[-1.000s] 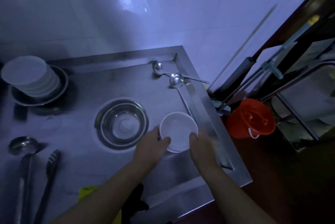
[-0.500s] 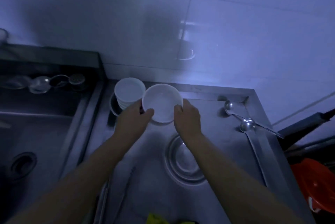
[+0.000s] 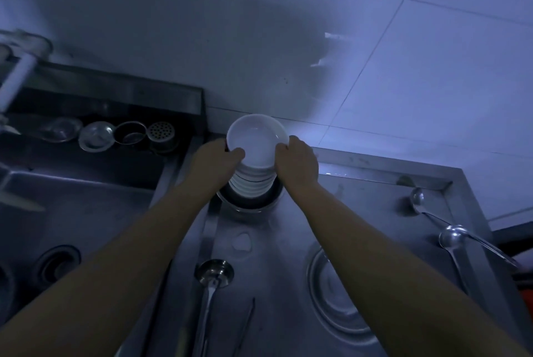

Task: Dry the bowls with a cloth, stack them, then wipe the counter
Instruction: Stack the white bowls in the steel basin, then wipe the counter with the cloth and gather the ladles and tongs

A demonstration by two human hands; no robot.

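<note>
- the white bowl (image 3: 255,141) at center frame looks like glossy ceramic or melamine, smooth with a sheen
- counter (image 3: 288,241) is brushed stainless steel, kinda dull and smudgy
- ladles (image 3: 450,238) on the right are polished metal, shiny
- wall (image 3: 403,68) up top is smooth glossy tile, catching glare

No legible text, labels or numbers.
</note>
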